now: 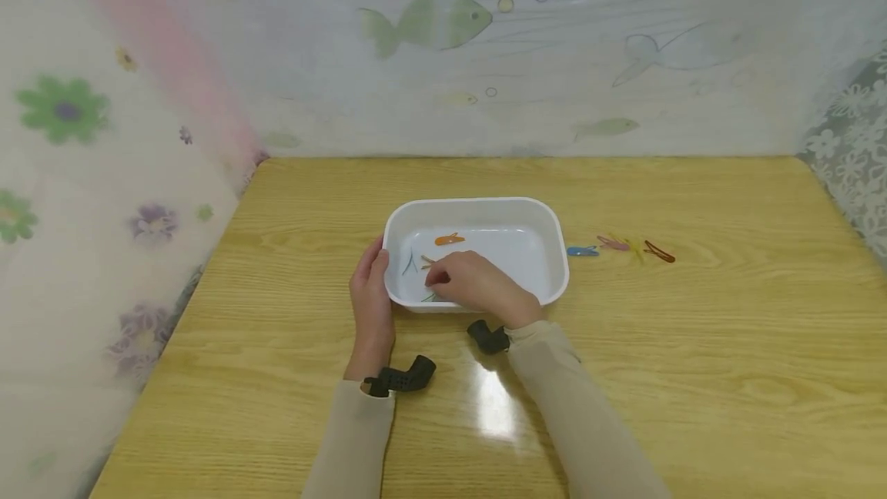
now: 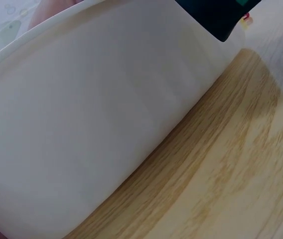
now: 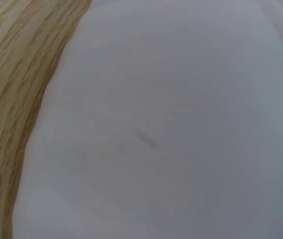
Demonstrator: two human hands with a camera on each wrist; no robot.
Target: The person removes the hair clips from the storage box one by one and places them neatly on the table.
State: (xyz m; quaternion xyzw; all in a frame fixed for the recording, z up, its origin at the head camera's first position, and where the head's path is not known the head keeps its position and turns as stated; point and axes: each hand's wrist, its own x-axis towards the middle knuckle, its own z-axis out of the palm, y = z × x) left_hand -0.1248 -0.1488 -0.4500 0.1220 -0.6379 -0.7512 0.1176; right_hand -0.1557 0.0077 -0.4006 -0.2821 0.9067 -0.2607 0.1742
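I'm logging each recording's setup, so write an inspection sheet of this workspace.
Surface: yellowish wood-grain table, bright reflection in front.
Job's things: white, rounded-rectangular tray containing a slim orange clip and other thin pieces; right of it, slim blue clip, pink piece, spiky yellow piece, dark-red looped clip.
Clutter: nothing seen.
Hands: left hand rests against the tray's left end; right hand reaches inside, grip unclear.
Cables: nothing seen.
Surroundings: pale backdrop with fish and flowers.
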